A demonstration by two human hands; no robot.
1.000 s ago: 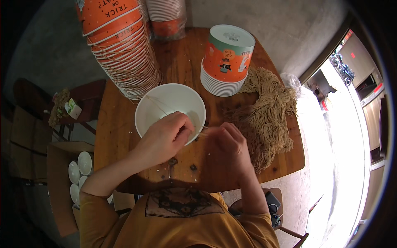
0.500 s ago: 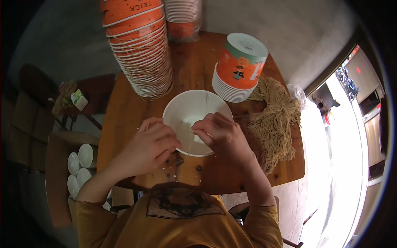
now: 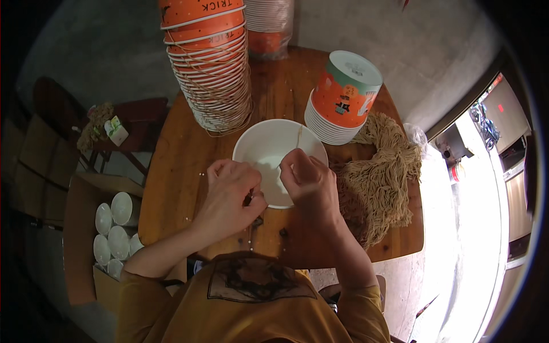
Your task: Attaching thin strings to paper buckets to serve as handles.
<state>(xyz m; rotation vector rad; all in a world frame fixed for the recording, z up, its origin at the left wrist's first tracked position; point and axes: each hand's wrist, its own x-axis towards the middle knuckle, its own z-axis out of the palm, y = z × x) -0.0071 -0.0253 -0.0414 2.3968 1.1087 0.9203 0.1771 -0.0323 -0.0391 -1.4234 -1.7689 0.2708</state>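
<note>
A white paper bucket [image 3: 254, 140] stands mouth up on the table in front of me. A thin tan string [image 3: 299, 137] runs from its far rim down toward my right hand [image 3: 311, 183]. That hand is closed in a pinch over the bucket's mouth, with the string leading into its fingers. My left hand [image 3: 231, 191] is at the bucket's near left side, fingers curled and thumb near the rim. What it grips, if anything, is hidden by the hand itself.
A tall stack of orange buckets with string handles [image 3: 211, 74] stands far left on the wooden table [image 3: 274, 80]. At right are upturned orange buckets [image 3: 346, 100] and a bundle of tan strings [image 3: 389, 183]. A wrapped stack [image 3: 269, 28] stands behind. Left, a cardboard box [image 3: 80, 246] holds white cups.
My right hand has shifted and turned, and the string now shows between it and the far rim. My left hand has curled more and moved slightly right. The whole view has shifted a little.
</note>
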